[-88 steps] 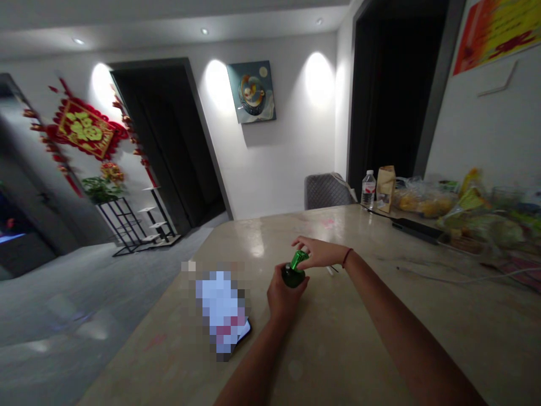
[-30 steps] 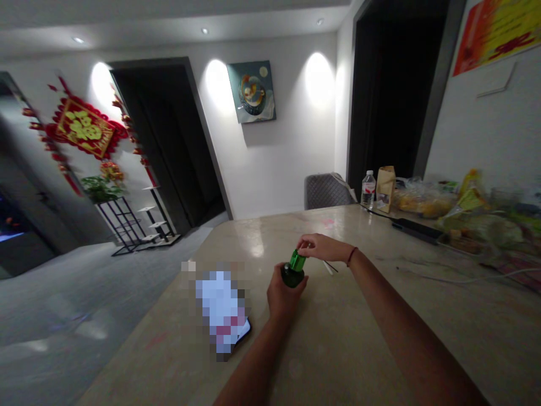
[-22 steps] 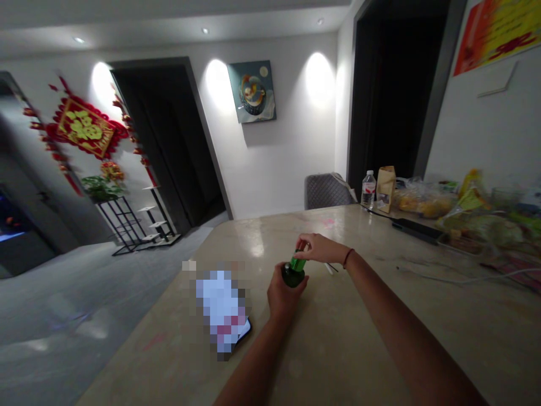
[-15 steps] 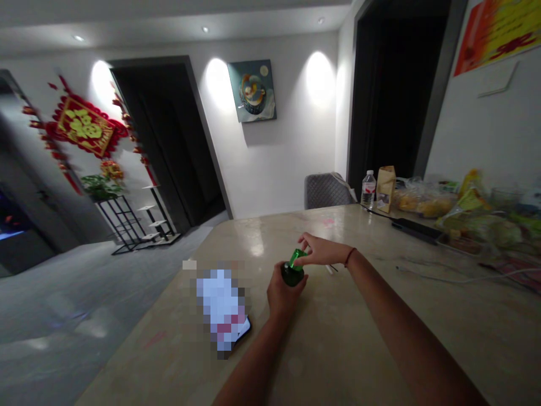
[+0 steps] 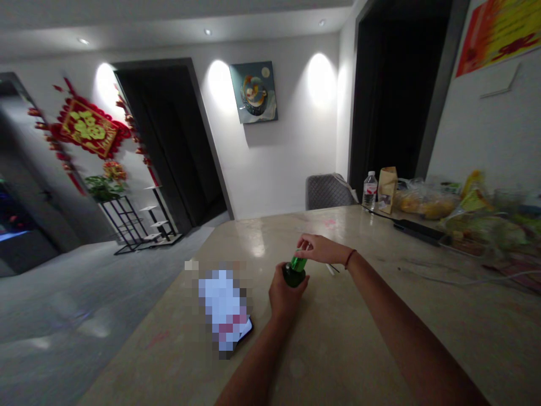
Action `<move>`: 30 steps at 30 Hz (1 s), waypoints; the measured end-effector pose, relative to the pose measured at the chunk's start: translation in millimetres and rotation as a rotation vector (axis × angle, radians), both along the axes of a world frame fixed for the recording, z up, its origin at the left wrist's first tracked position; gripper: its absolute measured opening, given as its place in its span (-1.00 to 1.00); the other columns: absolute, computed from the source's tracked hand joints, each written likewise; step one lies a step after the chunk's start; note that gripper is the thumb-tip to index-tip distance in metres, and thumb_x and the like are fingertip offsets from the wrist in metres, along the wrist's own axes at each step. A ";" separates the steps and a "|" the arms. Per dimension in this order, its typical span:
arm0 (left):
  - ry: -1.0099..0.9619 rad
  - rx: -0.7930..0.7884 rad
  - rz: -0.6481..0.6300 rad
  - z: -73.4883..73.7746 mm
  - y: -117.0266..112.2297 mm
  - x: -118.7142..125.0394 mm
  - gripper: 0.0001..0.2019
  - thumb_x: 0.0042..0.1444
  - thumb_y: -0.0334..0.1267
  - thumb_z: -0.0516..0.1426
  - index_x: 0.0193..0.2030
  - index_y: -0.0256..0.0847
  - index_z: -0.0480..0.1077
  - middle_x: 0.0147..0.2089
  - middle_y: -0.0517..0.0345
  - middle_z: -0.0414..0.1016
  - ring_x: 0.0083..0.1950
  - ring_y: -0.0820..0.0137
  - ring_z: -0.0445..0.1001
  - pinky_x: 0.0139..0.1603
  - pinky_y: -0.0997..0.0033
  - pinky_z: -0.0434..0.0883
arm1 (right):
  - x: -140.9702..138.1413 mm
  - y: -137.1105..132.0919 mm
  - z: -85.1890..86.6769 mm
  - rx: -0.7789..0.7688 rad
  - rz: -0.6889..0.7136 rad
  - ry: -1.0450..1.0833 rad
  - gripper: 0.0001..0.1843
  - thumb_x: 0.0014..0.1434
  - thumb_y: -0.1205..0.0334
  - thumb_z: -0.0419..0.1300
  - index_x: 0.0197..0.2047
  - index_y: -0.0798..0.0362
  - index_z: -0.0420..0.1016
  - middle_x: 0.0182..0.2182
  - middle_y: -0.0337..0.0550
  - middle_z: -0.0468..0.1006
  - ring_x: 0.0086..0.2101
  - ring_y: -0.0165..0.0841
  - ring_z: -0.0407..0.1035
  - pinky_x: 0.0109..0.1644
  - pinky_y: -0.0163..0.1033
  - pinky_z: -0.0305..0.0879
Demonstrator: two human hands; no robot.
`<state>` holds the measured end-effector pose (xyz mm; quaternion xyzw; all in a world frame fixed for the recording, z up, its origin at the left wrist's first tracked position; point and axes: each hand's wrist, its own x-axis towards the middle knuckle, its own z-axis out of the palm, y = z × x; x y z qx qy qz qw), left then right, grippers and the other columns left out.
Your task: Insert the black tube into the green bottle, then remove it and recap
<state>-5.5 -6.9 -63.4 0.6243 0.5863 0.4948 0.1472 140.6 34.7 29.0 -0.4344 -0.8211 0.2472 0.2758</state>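
Observation:
A small dark green bottle [image 5: 292, 275] stands on the beige stone table [image 5: 346, 344]. My left hand [image 5: 286, 296] is wrapped round its body from the near side. My right hand [image 5: 322, 249], with a red cord at the wrist, pinches the bright green cap [image 5: 298, 263] on the bottle's top from above. A thin white stick [image 5: 331, 269] lies on the table just behind my right wrist.
A phone [image 5: 228, 313], partly blurred out, lies to the left of the bottle. Along the table's right side are a water bottle [image 5: 369, 190], a paper bag [image 5: 386, 189], a dark remote [image 5: 418, 231], food bags [image 5: 465, 211] and a white cable [image 5: 473, 277]. A grey chair [image 5: 327, 192] stands at the far end.
My right fingers have kept shifting on the green cap, which tilted and straightened between frames. My left hand and the bottle stay where they were. The view has drifted slightly.

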 end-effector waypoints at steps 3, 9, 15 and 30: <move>-0.022 -0.006 0.000 0.1 -0.8 0.5 -0.50 -0.23 -0.01 0.18 -0.11 -0.13 0.22 -0.27 0.16 0.42 -0.25 0.36 0.41 -0.27 0.42 0.30 | -1.2 -0.1 0.1 -0.002 0.020 0.016 -0.78 -0.03 0.19 0.14 -0.31 0.14 0.34 -0.41 -0.14 0.45 -0.42 -0.43 0.32 -0.34 -0.32 0.24; -0.055 -0.001 -0.003 2.3 -3.7 1.8 -0.50 -0.24 -0.02 0.19 -0.13 -0.13 0.22 -0.27 0.16 0.43 -0.26 0.38 0.41 -0.27 0.43 0.30 | 0.4 0.8 -3.1 -0.031 0.022 0.069 -0.66 -0.09 0.22 0.19 -0.21 0.15 0.30 -0.33 -0.10 0.44 -0.40 -0.43 0.33 -0.35 -0.33 0.25; -0.034 0.003 -0.011 1.2 -2.9 1.2 -0.52 -0.22 -0.01 0.18 -0.13 -0.13 0.22 -0.28 0.17 0.42 -0.27 0.38 0.41 -0.28 0.43 0.30 | -1.3 0.7 -3.1 -0.020 -0.012 -0.012 -0.69 -0.05 0.08 0.17 -0.30 0.14 0.35 -0.44 -0.13 0.45 -0.43 -0.41 0.33 -0.39 -0.33 0.22; 0.007 -0.018 -0.022 -0.3 -2.4 1.1 -0.49 -0.20 0.00 0.17 -0.09 -0.13 0.20 -0.25 0.16 0.41 -0.24 0.38 0.40 -0.26 0.43 0.30 | -0.7 0.8 -3.9 -0.010 -0.044 -0.069 -0.68 0.01 0.05 0.11 -0.30 0.16 0.36 -0.45 -0.12 0.47 -0.45 -0.42 0.34 -0.40 -0.34 0.20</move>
